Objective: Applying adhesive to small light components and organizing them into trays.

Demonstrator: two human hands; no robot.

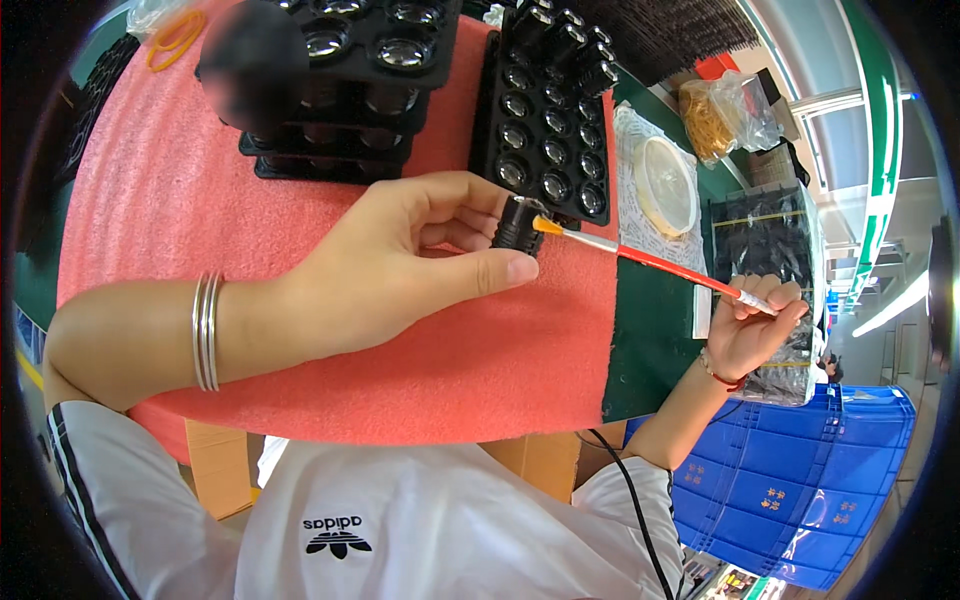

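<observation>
Between the thumb and fingers of my left hand (425,245) is a small black ribbed lens barrel (514,226), held upright over the pink foam mat. My right hand (752,325) pinches the far end of a red-handled paintbrush (675,268). The yellow bristles meet the top rim of the barrel; whether they press on it I cannot tell. Just beyond the barrel lies a black tray (545,125) with rows of glass-topped lens barrels in its pockets. Several taller barrels (565,45) stand at its far end.
Stacked black lens trays (350,100) stand at the far left, beside a dark round object (255,70). A shallow round dish (665,185) rests on paper to the right. Bagged yellow bands (708,120), a wrapped black stack (765,235) and blue crates (790,480) lie further right.
</observation>
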